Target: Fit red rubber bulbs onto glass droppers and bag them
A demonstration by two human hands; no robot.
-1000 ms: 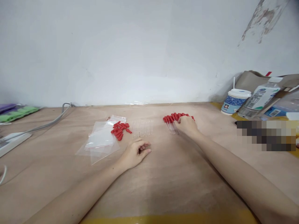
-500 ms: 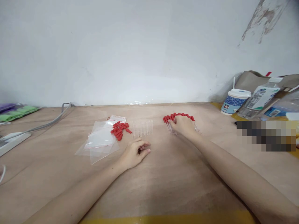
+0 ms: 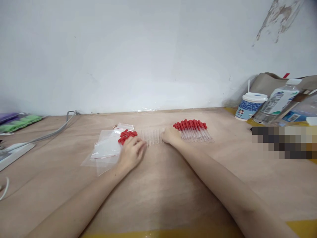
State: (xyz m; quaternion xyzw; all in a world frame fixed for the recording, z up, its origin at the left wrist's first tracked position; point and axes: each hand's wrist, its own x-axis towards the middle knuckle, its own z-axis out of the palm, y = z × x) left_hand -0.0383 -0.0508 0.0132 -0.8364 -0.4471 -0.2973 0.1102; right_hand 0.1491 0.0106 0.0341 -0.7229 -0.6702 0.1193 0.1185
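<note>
My left hand (image 3: pixel 132 152) lies over the near side of a small pile of red rubber caps (image 3: pixel 127 135); its fingers are curled and blurred, so I cannot see whether they hold a cap. My right hand (image 3: pixel 170 136) rests at the right end of a row of clear glass tubes (image 3: pixel 151 136), fingers bent down onto them. To its right lies a fanned row of finished droppers with red caps (image 3: pixel 193 130), which neither hand touches.
Clear zip bags (image 3: pixel 106 148) lie left of the caps. A grey cable (image 3: pixel 53 132) and green items (image 3: pixel 17 122) are at far left. A paper cup with straw (image 3: pixel 250 105) and a plastic bottle (image 3: pixel 277 102) stand at right. White wall behind.
My right hand left the capped droppers and moved left to the bare tubes. My left hand moved up from the bare table to the red caps.
</note>
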